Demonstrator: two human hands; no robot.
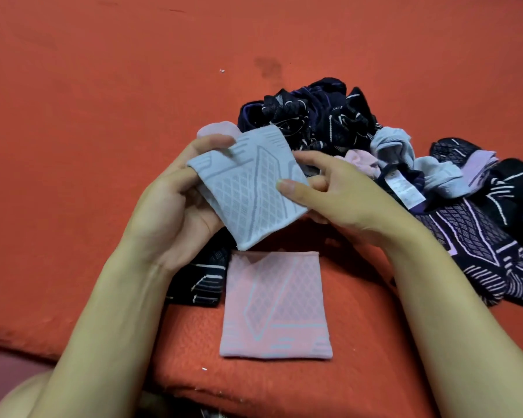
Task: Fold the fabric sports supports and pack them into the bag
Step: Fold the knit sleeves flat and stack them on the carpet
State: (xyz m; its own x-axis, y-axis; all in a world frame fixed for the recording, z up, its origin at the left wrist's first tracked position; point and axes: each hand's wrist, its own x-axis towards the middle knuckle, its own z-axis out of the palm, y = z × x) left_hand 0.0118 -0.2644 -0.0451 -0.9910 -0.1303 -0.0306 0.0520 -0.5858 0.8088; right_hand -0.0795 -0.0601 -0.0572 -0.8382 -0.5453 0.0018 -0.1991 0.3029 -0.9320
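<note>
Now, hands: my left hand point(175, 203) and right hand point(338, 197) both pinch the pale-blue support point(251, 188).
Risk: I judge the stretchy fold may spring open if my pinch loosens.

The cloth point(103, 146) covering the surface is orange-red with a dark stain point(267, 66). The held support point(251, 188) is pale blue with a grey diamond grid and stripes. The flat support point(275, 306) near the front edge is pink with a pale blue diamond grid and bars. The pile point(314, 119) is navy-black with white and lilac lines, mixed with pale blue and lilac pieces.
</note>
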